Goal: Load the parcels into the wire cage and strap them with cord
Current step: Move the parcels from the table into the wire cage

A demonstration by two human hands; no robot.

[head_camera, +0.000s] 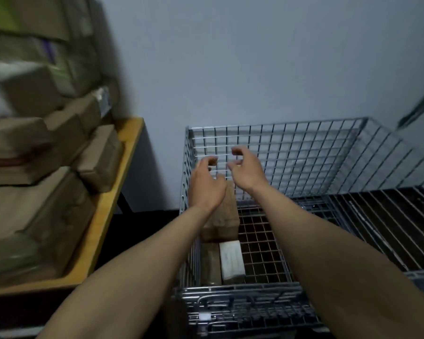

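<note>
- Brown parcel [227, 216]: inside the wire cage [277, 124], against its left wall, directly below both grips; the left wrist hides part of it.
- Dark parcel [210, 263] and white parcel [231, 263]: side by side on the cage floor, nearer the person than the grips, just behind the brown parcel and touching or almost touching it.
- Wire cage: open-topped, grey mesh. Its far wall stands beyond the fingertips, and most of the floor to the right of the grips is bare grid.
- Left grip [206, 187]: hovers above the brown parcel, fingers spread and loosely curled, holding nothing.
- Right grip [246, 172]: just beside the left one, slightly farther out, fingers likewise loosely curled around nothing.
- Stacked parcels [34, 216]: brown cartons piled high, well to the left of the grips, blurred.
- Counter [113, 204]: yellow-edged, carries the stack, left of the cage.
- Wall [255, 57]: plain grey, beyond the grips behind the cage.
</note>
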